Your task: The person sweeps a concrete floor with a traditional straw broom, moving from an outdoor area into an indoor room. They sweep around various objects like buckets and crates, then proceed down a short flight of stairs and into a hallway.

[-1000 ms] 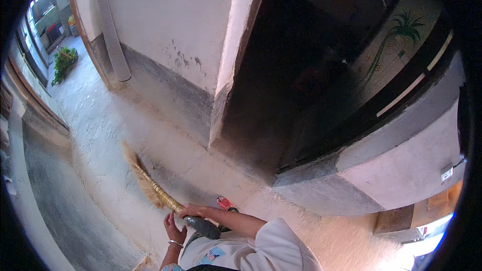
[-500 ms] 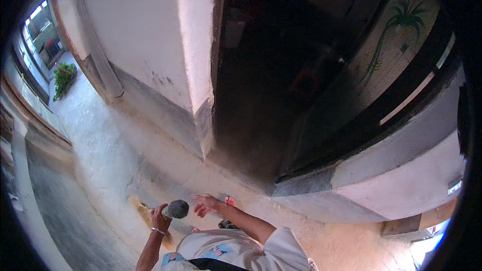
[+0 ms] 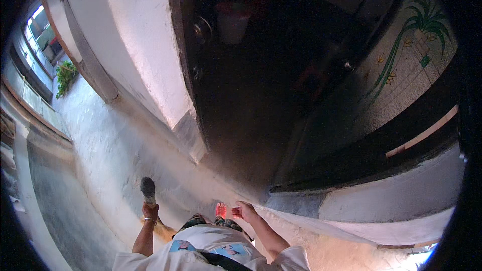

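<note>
My left hand [image 3: 149, 212] grips a broom [image 3: 148, 189] by its dark grey handle end, which points up and away from me. The tan bristles [image 3: 163, 231] hang low beside my body, partly hidden by my shirt. A bracelet sits on that wrist. My right hand [image 3: 244, 212] is free, fingers apart, held out over the concrete floor just in front of a dark doorway [image 3: 261, 100]. A red sandal [image 3: 221, 210] on my foot shows right beside that hand.
A white wall pillar [image 3: 145, 55] stands left of the doorway. A wall painted with a green plant [image 3: 416, 35] is at the right, with a grey ledge [image 3: 381, 206] below it. The concrete walkway [image 3: 100, 140] runs back left to a green bush [image 3: 64, 75].
The broom, stretched over the floor to the left a second ago, is now lifted with its handle end up in my left hand. My right hand came off it. I have moved closer to the doorway.
</note>
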### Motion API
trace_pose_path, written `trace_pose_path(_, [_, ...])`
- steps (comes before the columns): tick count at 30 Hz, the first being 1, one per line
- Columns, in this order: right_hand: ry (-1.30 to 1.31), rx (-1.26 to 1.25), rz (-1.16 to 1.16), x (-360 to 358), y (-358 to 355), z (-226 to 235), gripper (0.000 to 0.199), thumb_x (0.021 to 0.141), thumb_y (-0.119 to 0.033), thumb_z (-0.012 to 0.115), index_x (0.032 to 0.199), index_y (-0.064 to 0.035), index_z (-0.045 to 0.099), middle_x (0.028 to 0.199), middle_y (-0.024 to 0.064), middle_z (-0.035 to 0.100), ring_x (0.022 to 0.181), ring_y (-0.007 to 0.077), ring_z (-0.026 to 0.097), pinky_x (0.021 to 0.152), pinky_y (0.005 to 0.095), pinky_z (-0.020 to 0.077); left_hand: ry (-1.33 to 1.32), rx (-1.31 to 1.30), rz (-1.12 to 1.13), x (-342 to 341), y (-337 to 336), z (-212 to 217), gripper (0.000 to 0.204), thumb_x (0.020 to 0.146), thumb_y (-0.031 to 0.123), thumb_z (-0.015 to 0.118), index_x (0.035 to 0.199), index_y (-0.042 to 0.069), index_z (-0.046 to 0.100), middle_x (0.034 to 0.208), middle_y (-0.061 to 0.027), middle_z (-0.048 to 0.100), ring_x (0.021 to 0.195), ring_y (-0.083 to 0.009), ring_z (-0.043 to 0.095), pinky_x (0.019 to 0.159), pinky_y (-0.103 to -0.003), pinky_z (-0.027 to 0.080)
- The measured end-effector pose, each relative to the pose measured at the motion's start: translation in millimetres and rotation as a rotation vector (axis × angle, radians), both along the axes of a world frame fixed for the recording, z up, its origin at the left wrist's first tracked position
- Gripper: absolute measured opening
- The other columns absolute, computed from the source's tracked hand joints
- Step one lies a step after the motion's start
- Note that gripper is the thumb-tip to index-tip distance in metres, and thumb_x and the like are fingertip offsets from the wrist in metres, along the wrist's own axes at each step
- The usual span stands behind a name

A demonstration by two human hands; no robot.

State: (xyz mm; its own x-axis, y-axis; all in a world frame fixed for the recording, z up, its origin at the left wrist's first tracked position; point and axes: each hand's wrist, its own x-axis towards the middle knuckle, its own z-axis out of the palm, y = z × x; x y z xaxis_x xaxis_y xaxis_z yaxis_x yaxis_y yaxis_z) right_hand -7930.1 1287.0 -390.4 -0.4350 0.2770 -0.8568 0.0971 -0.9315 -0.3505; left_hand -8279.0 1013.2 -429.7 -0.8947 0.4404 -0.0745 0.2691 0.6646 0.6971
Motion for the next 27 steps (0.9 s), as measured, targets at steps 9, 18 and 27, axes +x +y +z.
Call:
trace_pose_path(9, [-0.151, 0.197, -0.573, 97.1, 10.2, -30.7, 0.021, 0.077, -0.019, 0.054, 0.095, -0.0109, 0.051, 0.074, 0.0164, 0.059, 0.059, 0.0281, 0.059, 0.053, 0.0434, 0.0517, 0.169, -0.103, 0.134, -73.5, 54.1, -50.2, 0.045, 0.056, 0.013, 0.07, 0.095, 0.003, 0.051, 0.085, -0.0106, 0.058, 0.078, -0.0241, 0.056, 0.067, -0.033, 0.046])
trace_pose_path(18, [-0.28, -0.057, -1.009, 179.4, -53.8, -19.7, 0.02, 0.076, -0.019, 0.051, 0.087, -0.0033, 0.05, 0.071, 0.0163, 0.059, 0.059, 0.0294, 0.058, 0.056, 0.0425, 0.0515, 0.289, -0.394, 0.063, -233.7, 88.1, -140.1, 0.064, 0.054, 0.025, 0.07, 0.109, 0.006, 0.043, 0.097, -0.0168, 0.058, 0.081, -0.0331, 0.057, 0.072, -0.04, 0.046])
trace_pose_path(27, [-0.461, 0.356, -1.256, 223.7, -71.1, 66.4, 0.018, 0.078, -0.021, 0.05, 0.086, -0.0052, 0.049, 0.069, 0.0121, 0.056, 0.055, 0.0223, 0.057, 0.051, 0.0355, 0.0518, 0.241, -0.655, -0.145, -202.0, 217.1, -106.3, 0.069, 0.06, 0.028, 0.069, 0.116, 0.005, 0.037, 0.105, -0.0142, 0.051, 0.088, -0.03, 0.051, 0.079, -0.039, 0.041])
